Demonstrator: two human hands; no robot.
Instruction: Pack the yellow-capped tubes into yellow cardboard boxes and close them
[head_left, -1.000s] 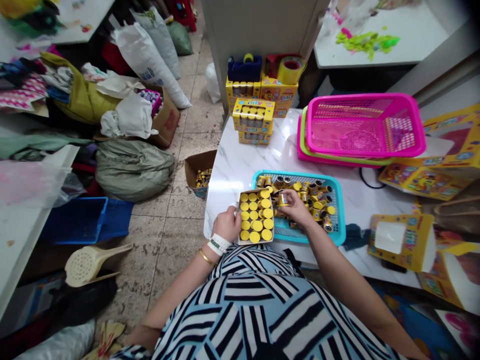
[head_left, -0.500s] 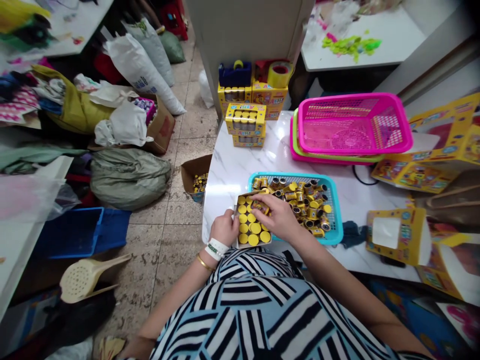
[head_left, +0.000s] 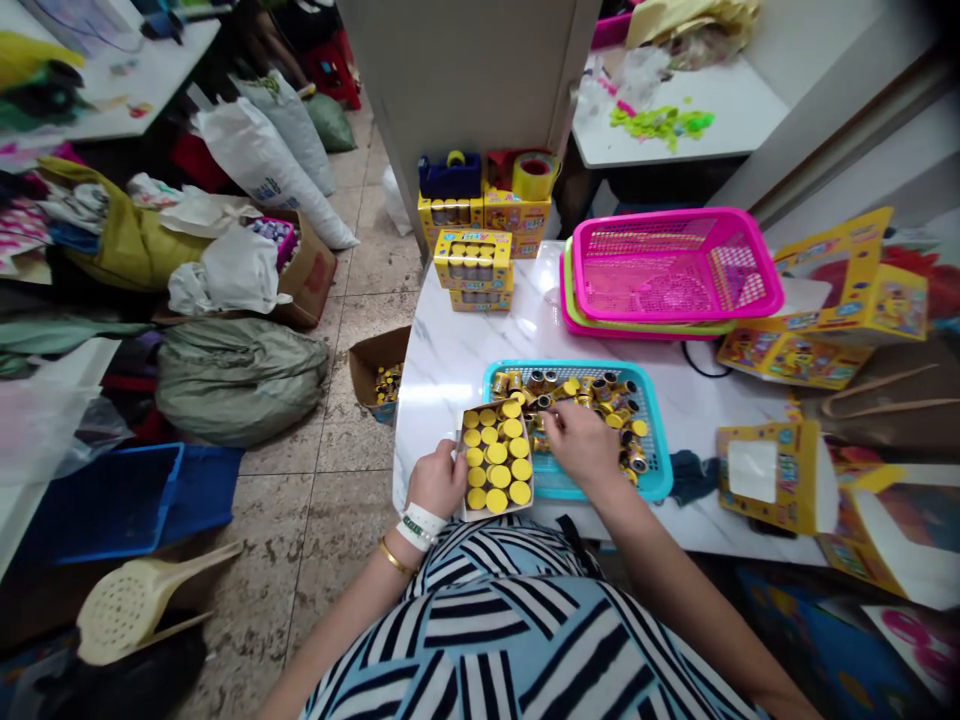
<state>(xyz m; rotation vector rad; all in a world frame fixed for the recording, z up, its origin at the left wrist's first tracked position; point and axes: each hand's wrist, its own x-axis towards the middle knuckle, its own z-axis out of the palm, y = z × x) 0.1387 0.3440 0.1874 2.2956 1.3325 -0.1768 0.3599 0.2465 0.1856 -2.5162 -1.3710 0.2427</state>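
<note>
A small open cardboard box (head_left: 495,458) filled with several yellow-capped tubes rests at the near edge of the white marble table (head_left: 457,350). My left hand (head_left: 437,479) grips the box's left side. My right hand (head_left: 577,442) reaches into the turquoise basket (head_left: 651,425), fingers curled down among the loose yellow tubes (head_left: 592,388); I cannot see whether it holds one.
Stacked pink and green baskets (head_left: 667,270) stand behind. Filled yellow boxes (head_left: 472,265) are piled at the far left of the table, with a tape roll (head_left: 534,175). Flat yellow cartons (head_left: 780,470) lie on the right. A cardboard box (head_left: 379,370), bags and a blue bin (head_left: 127,490) sit on the floor.
My right hand carried a tube from the basket over the box, then went back into the basket. My left hand kept its hold on the box.
</note>
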